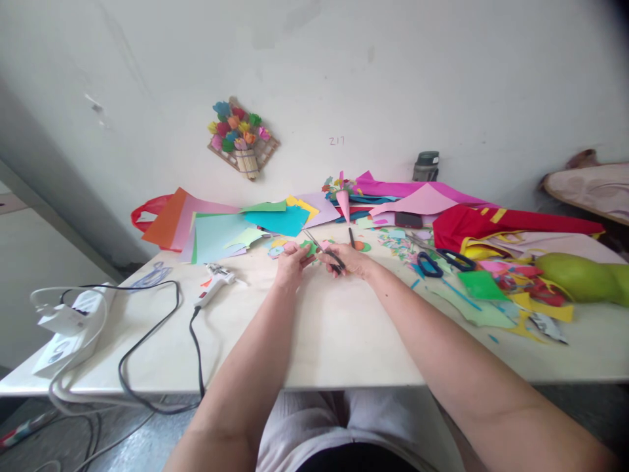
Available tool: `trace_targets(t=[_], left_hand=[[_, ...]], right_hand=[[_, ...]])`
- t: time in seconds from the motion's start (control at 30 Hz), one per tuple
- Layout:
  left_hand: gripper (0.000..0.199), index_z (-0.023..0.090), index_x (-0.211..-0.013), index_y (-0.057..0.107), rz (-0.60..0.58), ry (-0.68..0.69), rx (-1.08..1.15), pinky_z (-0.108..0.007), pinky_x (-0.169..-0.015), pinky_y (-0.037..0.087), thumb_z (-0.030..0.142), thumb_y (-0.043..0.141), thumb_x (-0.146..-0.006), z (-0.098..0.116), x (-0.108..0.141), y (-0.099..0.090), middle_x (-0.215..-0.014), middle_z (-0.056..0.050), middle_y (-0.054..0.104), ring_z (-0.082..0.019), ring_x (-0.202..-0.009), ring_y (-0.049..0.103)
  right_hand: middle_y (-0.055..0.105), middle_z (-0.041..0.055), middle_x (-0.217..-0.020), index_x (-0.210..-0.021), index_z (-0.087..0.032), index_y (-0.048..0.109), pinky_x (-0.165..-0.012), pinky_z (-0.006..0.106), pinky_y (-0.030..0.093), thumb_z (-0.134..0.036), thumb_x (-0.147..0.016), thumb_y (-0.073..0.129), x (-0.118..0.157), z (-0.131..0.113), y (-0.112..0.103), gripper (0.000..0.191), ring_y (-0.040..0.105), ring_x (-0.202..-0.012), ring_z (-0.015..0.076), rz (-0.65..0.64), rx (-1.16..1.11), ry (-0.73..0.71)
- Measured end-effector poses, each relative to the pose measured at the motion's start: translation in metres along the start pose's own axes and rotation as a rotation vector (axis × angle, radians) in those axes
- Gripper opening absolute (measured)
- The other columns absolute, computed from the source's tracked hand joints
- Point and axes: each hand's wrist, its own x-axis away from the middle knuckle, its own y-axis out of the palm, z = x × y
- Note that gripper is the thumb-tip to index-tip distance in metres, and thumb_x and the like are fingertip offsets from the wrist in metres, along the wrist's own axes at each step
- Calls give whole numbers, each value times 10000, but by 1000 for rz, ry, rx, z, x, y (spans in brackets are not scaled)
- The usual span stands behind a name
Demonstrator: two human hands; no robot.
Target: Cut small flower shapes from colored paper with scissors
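Head view, L to R: white power strip (pixel 73 334) at far L of the surface (pixel 354 341), w/ white adapter (pixel 61 320) plugged in & cables trailing off the edge. Red bag (pixel 142 216) at the back, orange sheet (pixel 166 221) just beside it, then lt blue sheet (pixel 216 239). Glue gun (pixel 216 283) lies in front of the sheets, black cord looping toward front edge. Flower ornament (pixel 240 134) hangs on wall above. Teal sheet (pixel 278 219) lies back of center.

L hand (pixel 293 262) pinches a small green paper piece (pixel 308 248), btwn the two hands, center of surface. Scissors (pixel 337 264) in R hand (pixel 354 259), fingers closed round the handles, blades pointing up-left right by the green paper; can't tell if blades touch it. Pink cone (pixel 343 204) w/ tiny flowers behind R hand.

Further R: paper scraps (pixel 397 246), dark phone (pixel 407 219) behind them, dk bottle (pixel 426 167) against wall, blue-handled scissors (pixel 430 265), red cloth (pixel 457 226), lg green obj (pixel 565 278) at R edge, type unclear.
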Motion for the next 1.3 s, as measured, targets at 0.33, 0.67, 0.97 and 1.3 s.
trace_targets(t=[0.33,0.67,0.97,1.3], left_hand=[[312,147,-648,566,35,-26,36,-283,-649,494,242,815,-485,-1,-1,1,-712,-36,678,-161,-662,643],[311,139,-684,568,29,-28,36,-276,-653,491,232,804,-505,1,2,2,-708,-38,677,-178,-696,666],[292,144,-698,592,49,-29,19,-281,-662,497,242,799,-518,-1,0,1,-728,-52,687,-195,-728,671],[234,129,-681,601,74,-34,24,-272,-660,499,212,776,-549,-1,1,2,-704,-40,674,-153,-656,650]], right_hand=[[536,-39,-523,-696,-161,482,-302,158,278,-421,-759,627,6,-10,4,305,486,-369,53,21,28,10],[516,-48,-510,-727,-158,499,-300,153,254,-408,-754,632,4,-5,2,284,462,-355,45,6,10,34],[504,-44,-498,-694,-157,488,-298,153,244,-391,-751,632,8,-13,4,281,449,-357,48,18,28,53],[452,-69,-453,-727,-148,526,-315,151,270,-392,-696,669,4,-9,7,284,399,-346,42,37,-4,46]])
